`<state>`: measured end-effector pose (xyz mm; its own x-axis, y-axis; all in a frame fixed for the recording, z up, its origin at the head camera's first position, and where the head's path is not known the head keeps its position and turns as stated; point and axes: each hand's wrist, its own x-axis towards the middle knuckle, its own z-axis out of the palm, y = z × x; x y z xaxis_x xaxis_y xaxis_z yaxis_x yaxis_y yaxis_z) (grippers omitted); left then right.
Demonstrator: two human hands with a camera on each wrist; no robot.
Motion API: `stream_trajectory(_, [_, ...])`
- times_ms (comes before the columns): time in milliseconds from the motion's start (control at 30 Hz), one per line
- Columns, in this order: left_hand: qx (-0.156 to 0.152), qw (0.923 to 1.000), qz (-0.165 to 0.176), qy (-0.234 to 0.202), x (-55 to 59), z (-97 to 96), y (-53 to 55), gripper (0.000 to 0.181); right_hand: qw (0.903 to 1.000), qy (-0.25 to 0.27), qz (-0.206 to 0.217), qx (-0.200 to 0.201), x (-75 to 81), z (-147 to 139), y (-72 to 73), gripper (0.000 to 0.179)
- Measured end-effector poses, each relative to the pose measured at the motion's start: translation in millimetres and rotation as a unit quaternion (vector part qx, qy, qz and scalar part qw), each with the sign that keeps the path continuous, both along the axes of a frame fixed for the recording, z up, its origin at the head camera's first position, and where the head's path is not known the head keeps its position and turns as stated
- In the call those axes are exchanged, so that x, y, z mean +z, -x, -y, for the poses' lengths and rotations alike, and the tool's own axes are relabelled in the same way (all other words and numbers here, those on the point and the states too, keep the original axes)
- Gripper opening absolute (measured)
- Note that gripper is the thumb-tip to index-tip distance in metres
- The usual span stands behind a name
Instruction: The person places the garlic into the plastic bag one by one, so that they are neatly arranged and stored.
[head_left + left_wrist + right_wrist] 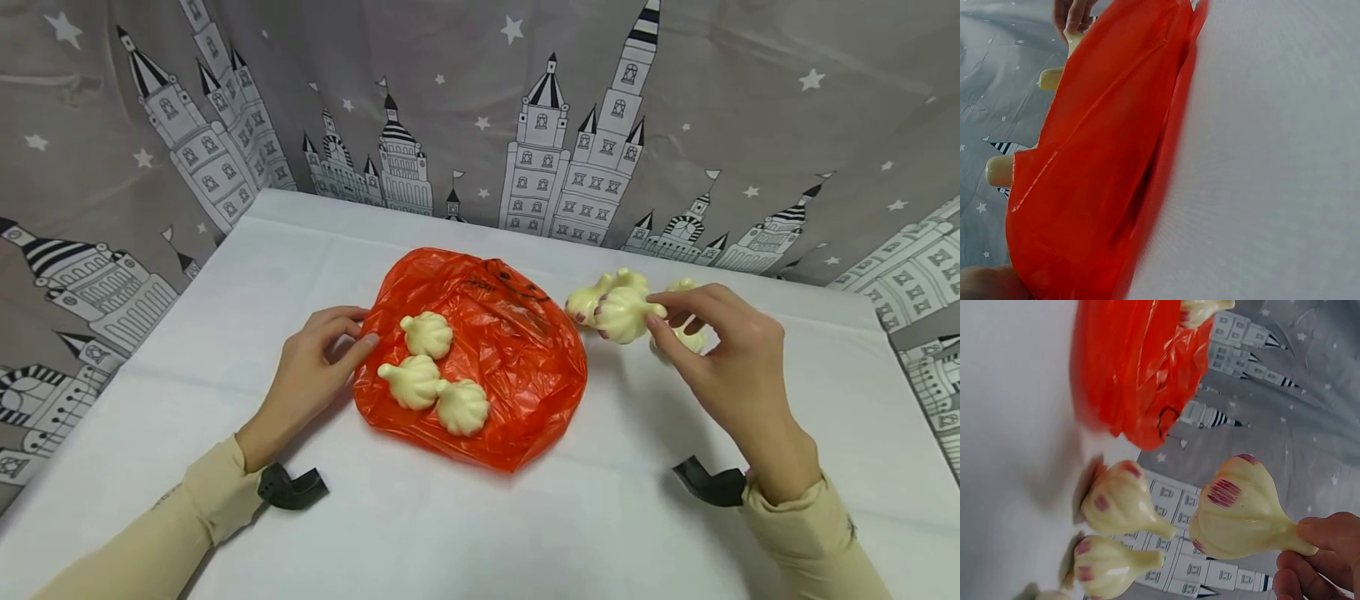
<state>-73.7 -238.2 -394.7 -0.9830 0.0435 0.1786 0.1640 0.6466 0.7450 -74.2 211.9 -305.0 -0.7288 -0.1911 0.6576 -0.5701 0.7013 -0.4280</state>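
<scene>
My right hand [738, 358] pinches a garlic bulb [624, 315] by its stem, right of the red plastic bag [517, 392]. In the right wrist view this bulb [1241, 509] is pale cream with purple streaks, and thumb and fingertips grip the stem end. My left hand [311, 367] holds the bag's left edge between thumb and fingers, which are partly hidden by the plastic. Three garlic bulbs lie on the bag's left half, the lowest one [462, 407] nearest the front. Only stems poke past the bag [1097, 162] in the left wrist view.
More garlic bulbs [585, 302] sit on the white table [450, 533] behind the held one; another [690, 337] is partly covered by my right hand. A grey cloth [465, 100] with castles and stars hangs along the table's back edge. Black curved pieces [292, 487] stick out at both wrists.
</scene>
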Motion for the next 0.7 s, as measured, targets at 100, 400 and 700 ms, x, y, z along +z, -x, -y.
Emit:
stream_trajectory(100, [0.002, 1.0000, 0.000, 0.001, 0.3, -0.5, 0.1, 0.022, 0.9999, -0.007, 0.004, 0.007, 3.1, 9, -0.3, 0.021])
stream_trajectory(400, [-0.005, 1.0000, -0.008, 0.000, 0.7, -1.2, -0.2, 0.021, 0.9980, 0.000, 0.011, 0.063, 8.4, 44, 5.6, 0.022])
stream_trajectory(700, [-0.004, 0.9999, -0.010, -0.003, 1.4, -1.2, -0.6, 0.022, 0.9935, -0.029, 0.013, 0.109, -3.0, 66, 5.5, 0.019])
